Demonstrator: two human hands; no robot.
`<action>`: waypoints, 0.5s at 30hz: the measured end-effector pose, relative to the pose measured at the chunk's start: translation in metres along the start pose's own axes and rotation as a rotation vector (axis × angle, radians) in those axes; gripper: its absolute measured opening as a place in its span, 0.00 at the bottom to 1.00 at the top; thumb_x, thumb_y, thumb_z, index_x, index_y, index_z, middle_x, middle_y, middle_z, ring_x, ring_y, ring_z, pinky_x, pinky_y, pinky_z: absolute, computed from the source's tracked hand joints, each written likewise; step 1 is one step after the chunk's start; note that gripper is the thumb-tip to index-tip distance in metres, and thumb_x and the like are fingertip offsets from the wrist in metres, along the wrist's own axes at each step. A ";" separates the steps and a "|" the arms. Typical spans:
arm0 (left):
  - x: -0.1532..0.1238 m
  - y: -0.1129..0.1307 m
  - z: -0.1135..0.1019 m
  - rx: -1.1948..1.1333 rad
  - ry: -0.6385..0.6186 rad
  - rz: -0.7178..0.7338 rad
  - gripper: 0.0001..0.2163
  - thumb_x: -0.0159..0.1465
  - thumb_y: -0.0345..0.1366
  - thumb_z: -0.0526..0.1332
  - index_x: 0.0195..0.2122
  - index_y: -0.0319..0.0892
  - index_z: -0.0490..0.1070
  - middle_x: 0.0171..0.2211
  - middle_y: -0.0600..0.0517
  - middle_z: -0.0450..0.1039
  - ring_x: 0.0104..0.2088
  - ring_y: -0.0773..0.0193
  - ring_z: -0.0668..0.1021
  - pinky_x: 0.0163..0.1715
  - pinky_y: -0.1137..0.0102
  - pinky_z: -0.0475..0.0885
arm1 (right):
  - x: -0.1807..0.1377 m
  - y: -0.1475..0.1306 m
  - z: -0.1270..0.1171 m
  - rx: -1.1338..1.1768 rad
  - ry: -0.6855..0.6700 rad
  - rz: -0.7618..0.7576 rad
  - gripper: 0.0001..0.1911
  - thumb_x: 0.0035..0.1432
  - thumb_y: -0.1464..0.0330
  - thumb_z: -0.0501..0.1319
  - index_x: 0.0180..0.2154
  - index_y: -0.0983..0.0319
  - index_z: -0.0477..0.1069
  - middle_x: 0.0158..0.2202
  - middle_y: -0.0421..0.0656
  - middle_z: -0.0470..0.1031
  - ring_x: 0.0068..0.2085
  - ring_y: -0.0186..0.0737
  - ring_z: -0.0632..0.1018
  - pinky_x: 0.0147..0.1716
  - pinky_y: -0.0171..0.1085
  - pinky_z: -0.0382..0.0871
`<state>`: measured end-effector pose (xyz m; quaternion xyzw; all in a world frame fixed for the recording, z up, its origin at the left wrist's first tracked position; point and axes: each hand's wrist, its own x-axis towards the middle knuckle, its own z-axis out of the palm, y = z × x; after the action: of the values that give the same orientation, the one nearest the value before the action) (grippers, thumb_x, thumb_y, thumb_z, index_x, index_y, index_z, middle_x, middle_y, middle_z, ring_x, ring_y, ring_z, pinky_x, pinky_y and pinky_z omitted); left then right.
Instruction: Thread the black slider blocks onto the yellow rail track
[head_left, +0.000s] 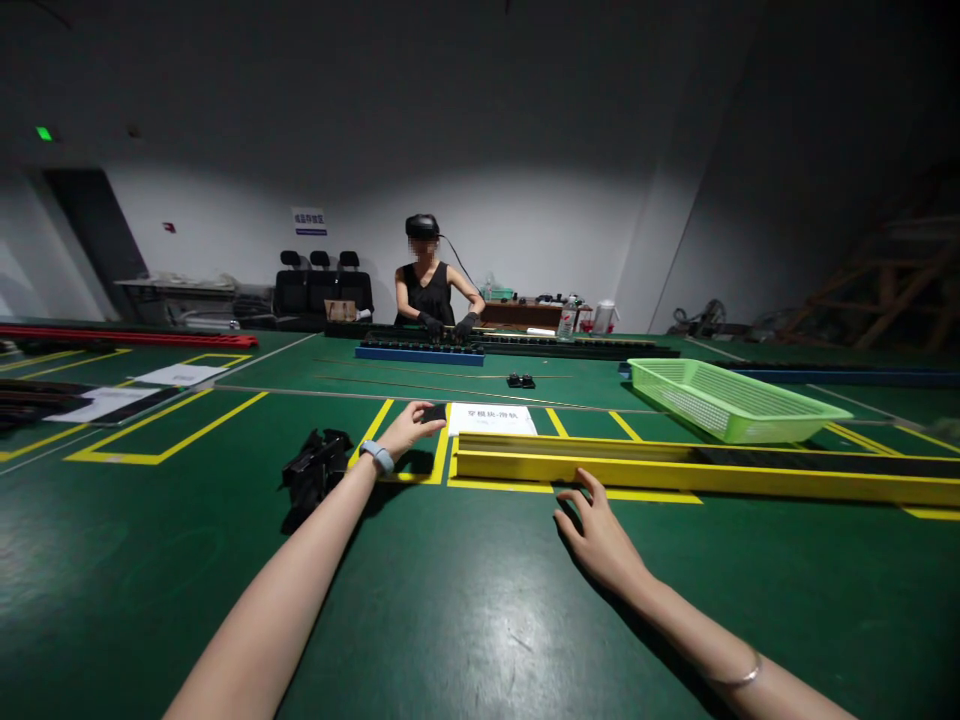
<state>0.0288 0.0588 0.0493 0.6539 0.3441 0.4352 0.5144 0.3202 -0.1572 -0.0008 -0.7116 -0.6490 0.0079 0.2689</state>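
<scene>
My left hand (407,428) pinches a small flat black piece (433,413) near the left end of a long yellow rail (525,466). The rail is a channel that runs off to the right, with a dark strip (750,457) inside its farther part. At the rail's near side, my right hand (596,530) has its fingers apart and holds nothing; the fingertips are at or against the rail's wall. Left of my left wrist lies a heap of black parts (313,475). Behind the rail's end rests a white paper sign (491,419).
A light green basket (731,400) stands behind the rail on the green table (465,610). Small black parts (520,381) and a blue rail (420,355) lie farther back. Across the table, a person (431,285) in black gloves works. Papers (180,374) and red rails (127,337) are at left.
</scene>
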 end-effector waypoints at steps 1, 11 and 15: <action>-0.002 -0.005 0.008 -0.072 0.024 -0.002 0.25 0.51 0.42 0.68 0.46 0.41 0.61 0.46 0.44 0.70 0.38 0.65 0.77 0.38 0.67 0.73 | 0.000 0.000 0.000 0.002 -0.001 -0.002 0.17 0.59 0.59 0.51 0.45 0.61 0.67 0.63 0.49 0.43 0.58 0.47 0.64 0.56 0.44 0.60; -0.022 -0.036 0.014 -0.249 0.010 -0.125 0.27 0.47 0.36 0.70 0.47 0.44 0.61 0.40 0.50 0.70 0.32 0.69 0.76 0.36 0.69 0.72 | 0.002 -0.004 -0.002 -0.014 0.115 -0.115 0.17 0.59 0.62 0.51 0.48 0.60 0.66 0.62 0.49 0.48 0.63 0.48 0.55 0.61 0.47 0.52; -0.023 -0.033 0.018 -0.149 -0.046 -0.112 0.29 0.46 0.37 0.71 0.49 0.44 0.62 0.43 0.48 0.71 0.41 0.62 0.76 0.43 0.65 0.70 | 0.002 -0.003 -0.002 -0.055 0.125 -0.171 0.20 0.59 0.62 0.51 0.51 0.60 0.63 0.63 0.48 0.49 0.63 0.46 0.54 0.61 0.48 0.51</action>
<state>0.0364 0.0386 0.0108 0.6034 0.3348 0.4151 0.5929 0.3184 -0.1554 0.0027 -0.6600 -0.6892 -0.0772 0.2888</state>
